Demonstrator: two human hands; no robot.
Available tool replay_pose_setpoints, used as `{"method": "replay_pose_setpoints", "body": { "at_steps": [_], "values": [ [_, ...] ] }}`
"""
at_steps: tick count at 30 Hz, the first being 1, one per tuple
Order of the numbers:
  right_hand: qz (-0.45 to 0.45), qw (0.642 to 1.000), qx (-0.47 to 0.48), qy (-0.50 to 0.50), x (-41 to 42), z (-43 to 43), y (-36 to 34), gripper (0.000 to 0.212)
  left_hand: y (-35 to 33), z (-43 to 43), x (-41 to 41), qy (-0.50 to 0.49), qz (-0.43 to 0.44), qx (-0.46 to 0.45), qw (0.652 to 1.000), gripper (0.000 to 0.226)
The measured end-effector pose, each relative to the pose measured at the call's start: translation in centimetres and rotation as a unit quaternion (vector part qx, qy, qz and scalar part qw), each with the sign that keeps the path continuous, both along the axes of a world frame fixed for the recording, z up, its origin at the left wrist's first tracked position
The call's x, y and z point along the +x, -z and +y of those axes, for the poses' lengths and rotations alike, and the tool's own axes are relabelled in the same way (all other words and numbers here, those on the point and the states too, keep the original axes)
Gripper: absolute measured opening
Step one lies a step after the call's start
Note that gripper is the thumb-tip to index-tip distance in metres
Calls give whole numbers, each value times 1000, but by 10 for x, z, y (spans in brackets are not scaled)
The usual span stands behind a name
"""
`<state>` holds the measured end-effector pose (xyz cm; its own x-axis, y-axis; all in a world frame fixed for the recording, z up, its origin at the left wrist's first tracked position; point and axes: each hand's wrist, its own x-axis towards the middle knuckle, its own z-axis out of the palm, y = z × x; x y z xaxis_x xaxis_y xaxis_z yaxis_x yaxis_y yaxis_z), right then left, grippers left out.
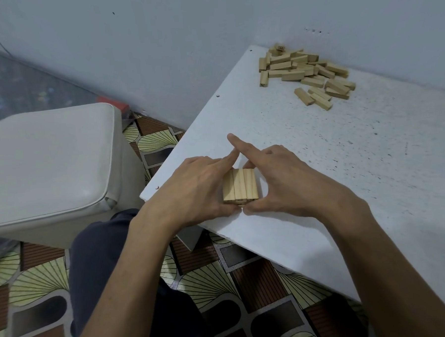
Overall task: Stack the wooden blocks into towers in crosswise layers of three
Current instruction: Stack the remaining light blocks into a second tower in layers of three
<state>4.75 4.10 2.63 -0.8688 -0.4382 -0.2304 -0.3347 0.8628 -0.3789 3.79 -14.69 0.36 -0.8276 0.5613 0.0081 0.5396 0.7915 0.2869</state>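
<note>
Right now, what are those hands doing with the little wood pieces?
A person's left hand and right hand press against the sides of a small tower of wooden blocks, squaring it up near the edge of a white table. Its top layer is three blocks side by side. A pile of loose blocks lies by the wall.

You are working on a white table [319, 163] flecked with small dark specks, its far side set against the wall [209, 40]. Close to its near left corner stands the tower [239, 185] you are building, its top layer three blocks laid side by side, with the ends of a lower layer just showing at the near side. Well apart from it, at the far side by the wall, a jumbled pile of loose blocks [306, 72] lies on the tabletop, some overlapping one another.
</note>
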Motion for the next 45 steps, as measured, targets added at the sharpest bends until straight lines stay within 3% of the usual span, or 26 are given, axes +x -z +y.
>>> {"method": "replay_pose_setpoints", "body": {
  "at_steps": [25,35,45],
  "values": [
    [0,1000,-10,0,1,4,3,119,5,1,-1,10,13,17,1000,100],
    [2,1000,-23,1,0,6,4,122,1,-5,-2,7,-29,87,996,105],
    [15,999,-43,2,0,5,3,127,2,-5,-3,5,-29,79,996,103]
  ]
}}
